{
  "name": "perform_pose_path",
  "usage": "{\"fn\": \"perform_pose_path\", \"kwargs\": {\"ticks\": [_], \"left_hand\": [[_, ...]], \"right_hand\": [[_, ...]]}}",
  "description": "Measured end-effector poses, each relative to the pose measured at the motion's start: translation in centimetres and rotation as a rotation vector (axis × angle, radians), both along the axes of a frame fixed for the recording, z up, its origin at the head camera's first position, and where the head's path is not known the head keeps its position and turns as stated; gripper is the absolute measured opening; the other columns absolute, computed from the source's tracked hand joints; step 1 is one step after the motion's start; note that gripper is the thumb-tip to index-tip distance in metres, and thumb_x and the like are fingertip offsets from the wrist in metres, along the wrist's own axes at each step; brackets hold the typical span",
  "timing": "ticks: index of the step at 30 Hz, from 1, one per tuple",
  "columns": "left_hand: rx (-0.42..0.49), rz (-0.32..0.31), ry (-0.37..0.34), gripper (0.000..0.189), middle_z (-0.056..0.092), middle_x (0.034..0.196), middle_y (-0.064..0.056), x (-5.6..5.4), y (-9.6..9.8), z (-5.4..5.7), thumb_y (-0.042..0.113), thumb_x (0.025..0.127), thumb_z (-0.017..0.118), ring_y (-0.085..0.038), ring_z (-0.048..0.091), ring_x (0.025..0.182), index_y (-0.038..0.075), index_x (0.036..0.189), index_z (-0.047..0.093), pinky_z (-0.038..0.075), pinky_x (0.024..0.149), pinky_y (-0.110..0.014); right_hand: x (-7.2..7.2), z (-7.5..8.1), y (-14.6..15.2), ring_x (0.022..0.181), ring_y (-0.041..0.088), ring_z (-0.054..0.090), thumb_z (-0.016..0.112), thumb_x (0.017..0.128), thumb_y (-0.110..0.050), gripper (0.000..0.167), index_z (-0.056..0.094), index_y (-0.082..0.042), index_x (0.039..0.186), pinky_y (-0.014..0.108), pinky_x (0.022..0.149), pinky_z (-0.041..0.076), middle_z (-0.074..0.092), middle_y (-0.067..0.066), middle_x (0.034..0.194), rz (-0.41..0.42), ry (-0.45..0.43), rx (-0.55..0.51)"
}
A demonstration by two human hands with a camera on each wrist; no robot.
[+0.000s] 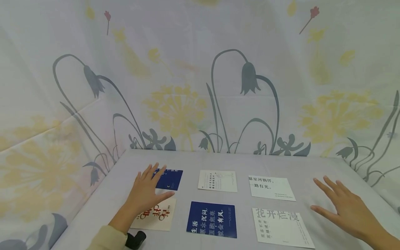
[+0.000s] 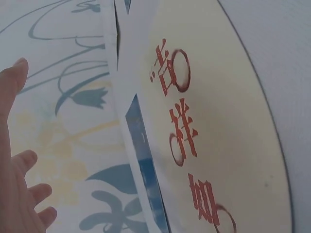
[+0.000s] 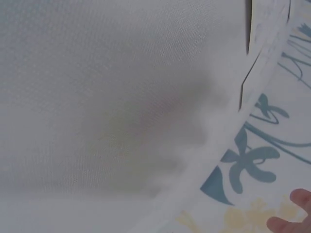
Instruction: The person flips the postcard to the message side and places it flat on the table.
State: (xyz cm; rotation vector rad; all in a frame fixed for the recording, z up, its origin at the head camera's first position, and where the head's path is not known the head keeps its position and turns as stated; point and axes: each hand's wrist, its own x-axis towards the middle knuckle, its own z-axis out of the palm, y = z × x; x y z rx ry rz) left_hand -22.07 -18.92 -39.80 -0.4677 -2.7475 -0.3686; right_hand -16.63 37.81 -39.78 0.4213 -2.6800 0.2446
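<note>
Fingers spread and holding nothing, a left hand (image 1: 145, 192) hangs in front of two cards at the left end of a pale worktop (image 1: 184, 159), while an equally empty right hand (image 1: 347, 205), fingers splayed, hovers just beyond the cards at the right. Six printed cards lie flat between and beneath them in two rows of three. In the far row are a dark blue moon card (image 1: 172, 182), partly hidden by the left fingers, a white small-print card (image 1: 217, 181) and a white card with black Chinese characters (image 1: 272, 188). Nearer sit a cream card with red lettering (image 1: 164, 218), partly behind the left hand, a dark blue card with white lettering (image 1: 212, 220) at center, and a white card with large gray characters (image 1: 282, 227). Behind the worktop rises a floral cloth (image 1: 187, 34); a beige sleeve (image 1: 107, 239) covers the left forearm.
</note>
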Motion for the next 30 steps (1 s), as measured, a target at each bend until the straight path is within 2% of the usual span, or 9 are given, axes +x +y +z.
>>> {"fn": "perform_pose_path", "kwargs": {"ticks": [10, 15, 23, 30], "left_hand": [[0.059, -0.031, -0.015, 0.094, 0.027, 0.149, -0.014, -0.5, 1.8, 0.3, 0.069, 0.073, 0.060, -0.035, 0.017, 0.137, 0.016, 0.145, 0.033, 0.011, 0.107, -0.059], [0.076, -0.039, -0.003, 0.094, 0.029, 0.148, -0.014, -0.7, 2.6, 0.6, 0.066, 0.071, 0.065, -0.036, 0.020, 0.136, 0.014, 0.144, 0.036, 0.015, 0.106, -0.059], [0.085, -0.036, -0.036, 0.095, 0.029, 0.148, -0.014, -1.1, 3.9, 0.8, 0.066, 0.071, 0.065, -0.037, 0.022, 0.135, 0.016, 0.145, 0.034, 0.023, 0.102, -0.062], [0.107, -0.045, -0.063, 0.096, 0.030, 0.148, -0.012, -1.3, 5.2, 1.1, 0.066, 0.070, 0.066, -0.035, 0.022, 0.135, 0.017, 0.145, 0.033, 0.022, 0.103, -0.061]], "right_hand": [[-0.6, 0.0, -0.5, 0.120, 0.052, 0.033, 0.075, 0.074, -0.041, 0.088, 0.029, -0.019, 0.146, 0.065, 0.079, 0.031, 0.037, 0.027, 0.137, 0.033, 0.020, -0.020], [-0.9, 0.2, -0.7, 0.118, 0.050, 0.035, 0.075, 0.074, -0.041, 0.088, 0.030, -0.018, 0.146, 0.064, 0.080, 0.031, 0.038, 0.027, 0.136, 0.041, 0.026, -0.032], [-1.0, 0.4, -1.2, 0.113, 0.050, 0.038, 0.077, 0.072, -0.039, 0.087, 0.033, -0.016, 0.144, 0.063, 0.079, 0.032, 0.042, 0.027, 0.131, 0.063, 0.041, -0.062], [-1.3, 0.3, -1.6, 0.114, 0.050, 0.037, 0.076, 0.074, -0.038, 0.087, 0.032, -0.014, 0.145, 0.064, 0.082, 0.030, 0.041, 0.028, 0.132, 0.073, 0.017, -0.096]]}}
